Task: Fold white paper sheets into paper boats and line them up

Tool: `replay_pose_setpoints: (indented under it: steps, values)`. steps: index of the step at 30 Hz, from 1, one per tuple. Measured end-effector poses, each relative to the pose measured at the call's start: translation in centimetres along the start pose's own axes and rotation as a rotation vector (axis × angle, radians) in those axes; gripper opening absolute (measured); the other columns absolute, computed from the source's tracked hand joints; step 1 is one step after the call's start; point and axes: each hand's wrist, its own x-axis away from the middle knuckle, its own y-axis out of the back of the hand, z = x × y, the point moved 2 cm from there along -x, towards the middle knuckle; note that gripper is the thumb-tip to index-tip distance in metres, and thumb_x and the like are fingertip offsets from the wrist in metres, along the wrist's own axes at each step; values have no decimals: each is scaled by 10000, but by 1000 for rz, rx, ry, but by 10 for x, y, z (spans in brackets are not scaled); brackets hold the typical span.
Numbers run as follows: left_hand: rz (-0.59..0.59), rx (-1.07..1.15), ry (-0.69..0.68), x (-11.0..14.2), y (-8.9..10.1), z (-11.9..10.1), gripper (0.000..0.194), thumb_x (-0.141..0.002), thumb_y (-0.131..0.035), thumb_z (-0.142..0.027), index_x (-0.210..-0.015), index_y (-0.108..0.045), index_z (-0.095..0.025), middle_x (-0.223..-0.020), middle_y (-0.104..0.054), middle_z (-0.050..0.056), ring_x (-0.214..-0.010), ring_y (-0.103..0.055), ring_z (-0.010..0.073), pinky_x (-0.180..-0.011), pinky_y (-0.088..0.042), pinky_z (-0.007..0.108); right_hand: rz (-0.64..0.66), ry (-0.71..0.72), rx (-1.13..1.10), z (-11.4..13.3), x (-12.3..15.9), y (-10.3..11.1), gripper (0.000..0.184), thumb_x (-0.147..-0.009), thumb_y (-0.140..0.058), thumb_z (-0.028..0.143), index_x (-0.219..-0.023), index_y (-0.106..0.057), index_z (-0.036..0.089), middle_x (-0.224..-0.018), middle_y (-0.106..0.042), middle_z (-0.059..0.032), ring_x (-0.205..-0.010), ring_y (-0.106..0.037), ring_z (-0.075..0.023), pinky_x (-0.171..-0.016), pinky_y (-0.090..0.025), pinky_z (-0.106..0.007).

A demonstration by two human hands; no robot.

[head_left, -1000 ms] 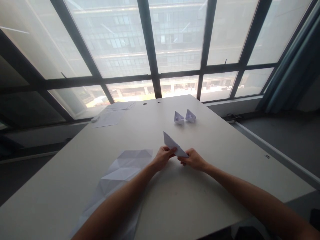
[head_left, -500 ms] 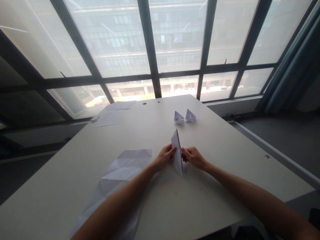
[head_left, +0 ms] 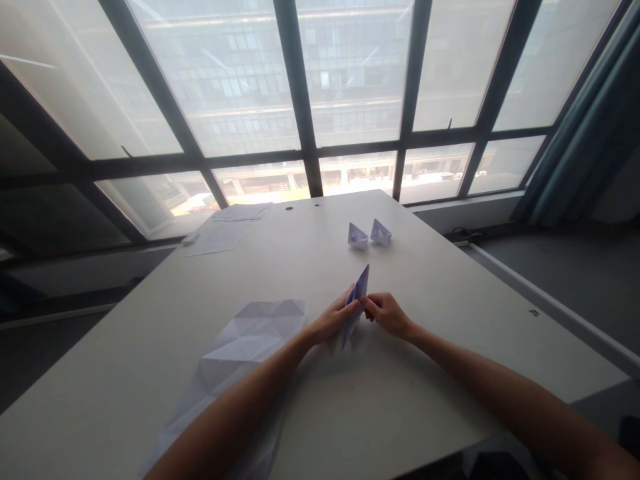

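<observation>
A folded piece of white paper (head_left: 363, 283) stands tilted between my two hands, its pointed tip up and leaning right. My left hand (head_left: 334, 319) grips it from the left, thumb across the near face and fingers behind. From the right, my right hand (head_left: 385, 313) pinches the paper's edge near its middle. Beyond my hands stand two folded paper boats, the left boat (head_left: 357, 237) and the right boat (head_left: 381, 232), side by side. Under and beside my left forearm lies a large creased sheet of paper (head_left: 235, 350).
All this rests on a white table (head_left: 425, 387). Several flat paper sheets (head_left: 220, 237) lie at its far left, by a small pale object (head_left: 190, 238). Windows (head_left: 360, 73) rise behind the table; a blue curtain (head_left: 585, 127) hangs at the right.
The folded paper has turned in my hands: its top, which leaned left, now leans right, and its layers look parted. My left fingers have shifted round behind it. The boats have stayed put.
</observation>
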Motion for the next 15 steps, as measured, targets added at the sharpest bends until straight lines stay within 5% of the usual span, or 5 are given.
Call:
replay_pose_setpoints:
  steps: [6,11,15]
  values:
    - [33,131,62,0,0,4,513,-831,-656,-501,-1201,-615,-149,-979,-669,95,-910,-618,227,-791,-454,292,-120,-30,23,0,-2,6,360,-874,-486,358,-587,-581,162,-526,-559,-1,-494,-500,-122,-487,-350,-227]
    - [-266,150,167,-6,10,24,423,-751,-716,-474,-931,-696,-92,-841,-680,75,-757,-608,195,-676,-431,258,-223,-66,93,-2,-5,13,330,-821,-481,311,-519,-505,180,-482,-500,12,-472,-438,-113,-467,-303,-229]
    - [-265,151,191,-8,7,27,358,-726,-729,-428,-827,-699,-86,-740,-668,57,-655,-584,169,-625,-411,252,-141,-52,42,-7,-7,9,228,-793,-522,306,-647,-601,150,-593,-571,-3,-549,-478,-129,-505,-341,-227]
